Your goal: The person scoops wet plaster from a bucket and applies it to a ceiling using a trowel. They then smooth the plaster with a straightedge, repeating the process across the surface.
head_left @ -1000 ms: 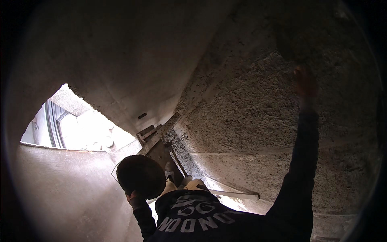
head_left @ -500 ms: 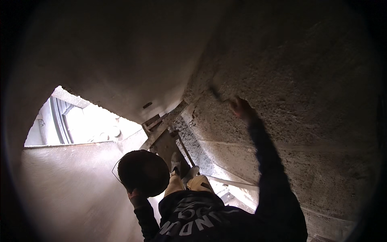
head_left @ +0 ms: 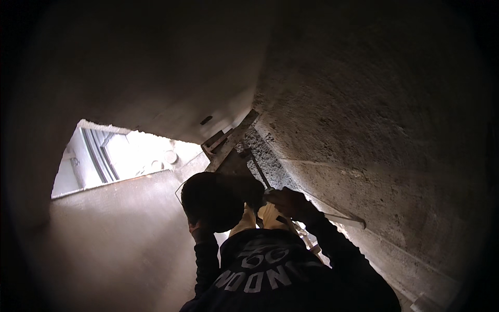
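Note:
A round black bucket (head_left: 208, 203) with a thin wire handle is held in front of my body. My left hand (head_left: 197, 230) is closed on its lower left side; the fingers are mostly in shadow. On the bucket's right, my right hand (head_left: 292, 204) is closed round the handle of a dark tool that looks like a trowel (head_left: 252, 192). Its blade is at the bucket's right rim, and in this dim light I cannot tell whether it touches. What the bucket contains is too dark to make out.
A rough, unevenly coated wall (head_left: 374, 140) rises on the right. A smoother pale wall (head_left: 119, 244) stands left, under a bright jagged opening (head_left: 132, 156). Wooden boards (head_left: 231, 143) are wedged in the corner ahead. My legs (head_left: 270, 216) show below the bucket.
My right hand has come down from the rough wall to the bucket, bringing the trowel with it. The bucket and the surroundings now appear farther right in the picture.

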`<state>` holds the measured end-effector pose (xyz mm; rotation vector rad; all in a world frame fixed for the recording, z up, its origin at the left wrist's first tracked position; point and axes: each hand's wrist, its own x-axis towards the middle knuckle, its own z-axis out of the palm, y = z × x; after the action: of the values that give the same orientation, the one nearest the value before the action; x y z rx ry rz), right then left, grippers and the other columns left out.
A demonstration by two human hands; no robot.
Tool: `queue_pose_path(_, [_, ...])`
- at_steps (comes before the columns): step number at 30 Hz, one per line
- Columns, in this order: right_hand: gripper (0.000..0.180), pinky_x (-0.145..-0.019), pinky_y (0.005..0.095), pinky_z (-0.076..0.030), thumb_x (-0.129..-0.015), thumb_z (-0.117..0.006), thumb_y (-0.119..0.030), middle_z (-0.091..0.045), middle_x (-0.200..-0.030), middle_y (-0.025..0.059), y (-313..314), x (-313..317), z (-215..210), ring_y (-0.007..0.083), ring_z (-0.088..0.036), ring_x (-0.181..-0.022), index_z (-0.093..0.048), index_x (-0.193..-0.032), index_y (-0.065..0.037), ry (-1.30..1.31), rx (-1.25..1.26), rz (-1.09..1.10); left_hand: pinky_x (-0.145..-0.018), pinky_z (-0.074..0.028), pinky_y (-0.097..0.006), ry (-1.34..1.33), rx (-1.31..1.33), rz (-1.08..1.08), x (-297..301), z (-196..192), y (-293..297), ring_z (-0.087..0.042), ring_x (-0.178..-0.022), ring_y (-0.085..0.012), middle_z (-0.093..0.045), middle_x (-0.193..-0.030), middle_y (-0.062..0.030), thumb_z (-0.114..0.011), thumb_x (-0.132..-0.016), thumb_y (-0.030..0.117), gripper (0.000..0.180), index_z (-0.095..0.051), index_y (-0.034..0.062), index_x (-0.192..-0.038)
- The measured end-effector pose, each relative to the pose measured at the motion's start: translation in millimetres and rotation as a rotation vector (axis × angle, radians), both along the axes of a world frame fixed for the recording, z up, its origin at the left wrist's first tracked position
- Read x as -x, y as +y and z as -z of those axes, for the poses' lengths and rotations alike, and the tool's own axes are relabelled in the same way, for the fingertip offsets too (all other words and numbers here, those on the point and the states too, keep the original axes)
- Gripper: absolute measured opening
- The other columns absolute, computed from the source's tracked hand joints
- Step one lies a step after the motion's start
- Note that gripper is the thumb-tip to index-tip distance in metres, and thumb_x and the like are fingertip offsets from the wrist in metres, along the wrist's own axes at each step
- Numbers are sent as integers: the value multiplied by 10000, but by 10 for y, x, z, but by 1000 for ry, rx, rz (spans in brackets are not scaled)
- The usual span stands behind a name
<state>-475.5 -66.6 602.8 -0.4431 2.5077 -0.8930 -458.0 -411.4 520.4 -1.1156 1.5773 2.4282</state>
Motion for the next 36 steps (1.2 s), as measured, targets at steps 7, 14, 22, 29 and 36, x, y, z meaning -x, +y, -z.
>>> queue_pose_path(7, [405, -744, 377, -490, -822, -520, -161, -593, -934, 174, -430, -89, 471, 329, -607, -824, -445, -1206, -58, -272, -230, 451, -879, -465, -348, 5, 30, 272, 232, -215, 705, -548, -1057, -234, -526, -1222, -115, -554, -799, 41, 538, -401, 29, -1315])
queue_pose_path(14, [412, -681, 373, -502, -824, -532, -182, -600, -959, 162, -490, -524, 547, 306, -618, -773, -455, -1216, -80, -155, -148, 334, -968, -399, -351, 272, -43, 442, 241, -449, 1171, -484, -1150, -237, -475, -1289, -124, -536, -817, 75, 527, -397, 29, -1322])
queue_pose_path(22, [429, -600, 363, -517, -814, -558, -193, -605, -975, 144, 27, -1229, 270, 284, -630, -684, -470, -1225, -105, -79, -65, 276, -924, -434, -380, 236, -91, 388, -56, -337, 1275, -515, -1100, -251, -504, -1250, -130, -539, -821, 102, 508, -413, 47, -1310])
queue_pose_path(29, [256, -501, 256, -463, -834, -562, -158, -593, -813, 17, 1373, -1550, 68, 94, -548, -640, -593, -1063, -47, -664, 566, 550, -885, -465, -405, 147, -255, 209, -437, 159, 1019, -542, -1057, -263, -528, -1215, -135, -541, -824, 125, 492, -428, 63, -1299])
queue_pose_path(36, [364, -464, 215, -377, -861, -544, -284, -501, -704, -20, 2705, -1832, -1667, 45, -442, -543, -522, -1185, -118, 162, 189, 1365, -816, -497, -424, 141, 142, 22, -1191, 776, 71, -576, -975, -276, -564, -1151, -135, -537, -821, 138, 445, -469, 92, -1258])
